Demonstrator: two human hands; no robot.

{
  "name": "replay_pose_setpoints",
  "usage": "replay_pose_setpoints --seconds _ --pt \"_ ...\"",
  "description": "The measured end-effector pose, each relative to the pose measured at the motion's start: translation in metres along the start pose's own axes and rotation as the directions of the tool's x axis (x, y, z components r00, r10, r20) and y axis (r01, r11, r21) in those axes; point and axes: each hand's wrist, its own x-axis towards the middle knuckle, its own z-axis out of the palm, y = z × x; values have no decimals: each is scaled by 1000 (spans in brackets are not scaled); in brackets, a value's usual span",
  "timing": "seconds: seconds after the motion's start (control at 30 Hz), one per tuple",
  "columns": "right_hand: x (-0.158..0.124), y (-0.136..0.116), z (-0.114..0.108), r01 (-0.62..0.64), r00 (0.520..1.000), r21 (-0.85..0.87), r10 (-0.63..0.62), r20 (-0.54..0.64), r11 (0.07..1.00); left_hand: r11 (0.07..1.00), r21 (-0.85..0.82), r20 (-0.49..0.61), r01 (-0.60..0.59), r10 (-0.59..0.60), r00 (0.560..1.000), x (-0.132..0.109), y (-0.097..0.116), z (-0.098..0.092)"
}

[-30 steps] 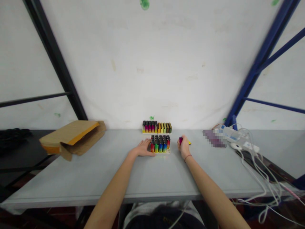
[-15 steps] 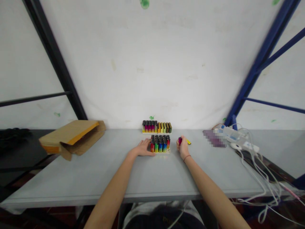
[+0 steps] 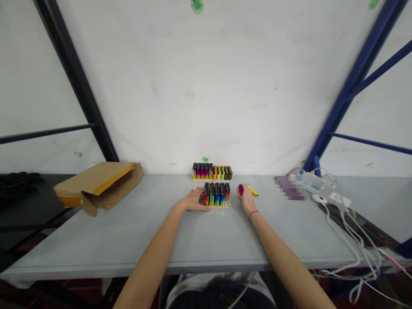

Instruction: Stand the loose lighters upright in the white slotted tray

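Several upright lighters [image 3: 217,195] in mixed colours, with black tops, stand packed in a pale tray [image 3: 225,207] at the middle of the table. My left hand [image 3: 194,200] lies with fingers spread along the tray's left side, its thumb reaching to the front corner. To the right of the tray, my right hand [image 3: 246,200] is closed round a purple lighter [image 3: 241,189], whose end shows at the fingers. A yellow lighter [image 3: 254,191] lies on the table just past that hand. Part of it is hidden behind the fingers.
Behind the tray, against the wall, stand two more lighter groups, one purple and yellow [image 3: 202,171], one yellow to brown [image 3: 222,173]. An opened cardboard box [image 3: 96,184] lies left. At right are a blurred purple item [image 3: 290,188], a power strip [image 3: 325,189] and white cables [image 3: 350,231].
My right hand has shifted slightly left toward the tray with the purple lighter, and more of the yellow lighter shows. The left hand has stayed in place.
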Motion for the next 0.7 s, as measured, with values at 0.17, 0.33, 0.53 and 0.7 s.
replay_pose_setpoints --seconds 0.17,0.33,0.53,0.7 --pt "-10 -15 4 149 982 75 -156 103 986 1000 1 -11 -21 21 1000 1 -1 1" --pt "-3 -18 -6 316 946 -98 -305 112 944 1000 6 -11 -29 29 1000 1 -2 2" --pt "-3 -15 -7 209 958 -65 -191 212 976 999 3 -16 -34 34 999 1 -2 1" --pt "-8 -19 -6 288 940 -176 -243 240 941 999 -6 -15 -34 33 999 -1 1 0"
